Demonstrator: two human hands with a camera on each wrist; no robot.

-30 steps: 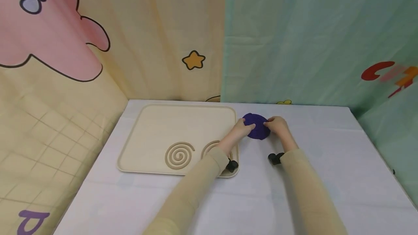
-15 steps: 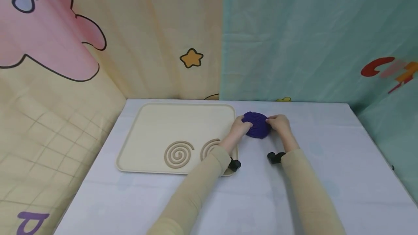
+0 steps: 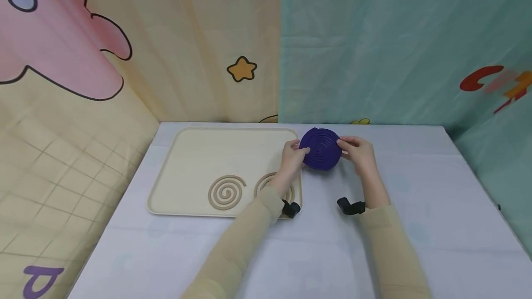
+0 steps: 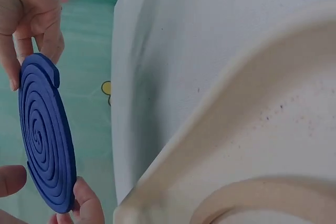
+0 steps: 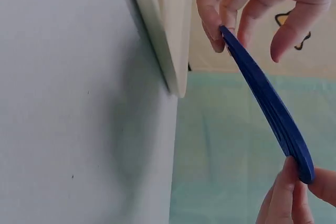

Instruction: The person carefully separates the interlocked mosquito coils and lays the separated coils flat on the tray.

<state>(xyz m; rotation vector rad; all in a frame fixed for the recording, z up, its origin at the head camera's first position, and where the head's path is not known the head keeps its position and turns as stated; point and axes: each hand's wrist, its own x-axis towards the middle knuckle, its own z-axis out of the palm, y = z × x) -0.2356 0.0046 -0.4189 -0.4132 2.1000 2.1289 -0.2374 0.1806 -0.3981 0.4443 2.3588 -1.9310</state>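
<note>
A purple-blue mosquito coil [image 3: 320,149], wound into a full disc, is held up above the white table near the right end of the tray. My right hand [image 3: 362,156] pinches its right rim between thumb and fingers. At the left rim, my left hand [image 3: 292,157] holds the edge with its fingers; its thumb [image 5: 287,40] stands apart from the disc in the right wrist view. On the cream tray [image 3: 224,140] lie two beige open spirals, the left one [image 3: 225,193] in full sight and the right one [image 3: 262,182] partly hidden by my left forearm.
White cloth covers the table [image 3: 415,188]. A yellow patterned curtain [image 3: 208,50] and a green one [image 3: 374,50] hang behind it. Black camera mounts [image 3: 351,206] sit at both wrists. Small dark specks show on the tray in the left wrist view.
Both hands have lifted the purple-blue mosquito coil from near the tabletop and tilted its face toward the head camera. The hands have shifted slightly left with it.
</note>
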